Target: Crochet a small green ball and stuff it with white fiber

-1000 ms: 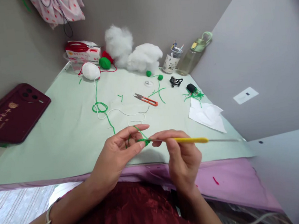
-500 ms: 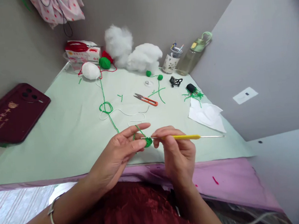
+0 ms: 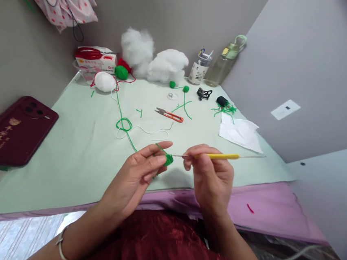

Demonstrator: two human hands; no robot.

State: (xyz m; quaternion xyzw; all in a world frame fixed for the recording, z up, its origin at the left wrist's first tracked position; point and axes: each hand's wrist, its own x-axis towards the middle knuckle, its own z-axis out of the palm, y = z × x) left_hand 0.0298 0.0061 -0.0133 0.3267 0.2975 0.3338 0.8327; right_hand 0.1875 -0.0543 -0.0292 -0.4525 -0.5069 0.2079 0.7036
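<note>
My left hand (image 3: 135,176) pinches a small green crochet piece (image 3: 168,160) between thumb and fingers, with the index finger stretched out and green yarn (image 3: 126,128) running over it toward the green yarn ball (image 3: 121,72) at the back. My right hand (image 3: 210,175) grips a yellow-handled crochet hook (image 3: 217,156) whose metal tip sits in the green piece. Both hands hover just above the near edge of the pale green table (image 3: 80,155).
Orange thread snips (image 3: 169,115) lie mid-table. White stuffing (image 3: 154,60), a white yarn ball (image 3: 105,81), a red and white box (image 3: 96,62), a pen cup (image 3: 200,69) and a bottle (image 3: 226,61) stand at the back. A maroon phone (image 3: 14,131) lies left; white paper (image 3: 239,134) right.
The hook drew in toward the green piece and then slid back right a little. The yarn loop on the table shifted slightly right. My left hand stayed on the piece.
</note>
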